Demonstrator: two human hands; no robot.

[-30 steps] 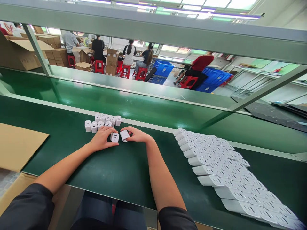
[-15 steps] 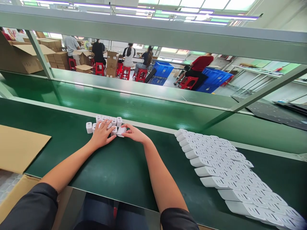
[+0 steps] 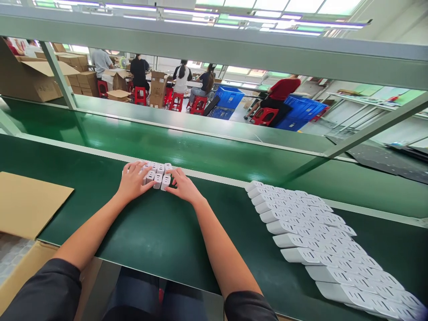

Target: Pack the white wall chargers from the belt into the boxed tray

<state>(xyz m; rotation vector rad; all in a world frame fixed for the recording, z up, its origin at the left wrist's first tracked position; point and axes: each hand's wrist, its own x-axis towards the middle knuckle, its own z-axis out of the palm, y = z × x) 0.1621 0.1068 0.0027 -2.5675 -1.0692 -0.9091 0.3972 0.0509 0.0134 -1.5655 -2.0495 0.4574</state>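
Observation:
A small block of white charger plugs (image 3: 158, 179) stands upright in two rows on the dark green work surface (image 3: 157, 232), dark port slots facing up. My left hand (image 3: 133, 180) is curled round the block's left end, covering some plugs, its thumb along the front. At the right end, my right hand (image 3: 182, 185) has its thumb against the front corner plug and its fingers by the back row. Both hands press on the block from opposite sides.
A large slanted array of similar white chargers (image 3: 310, 236) stands to the right. Flat cardboard (image 3: 30, 203) lies at the left edge. A pale ledge (image 3: 214, 177) runs behind the plugs. Across the bench, several people sit on red stools near blue crates (image 3: 229, 98).
The tilted charger by my right hand now stands upright in the front row. My left hand has moved left off the top to the block's left end, and the rows look tighter.

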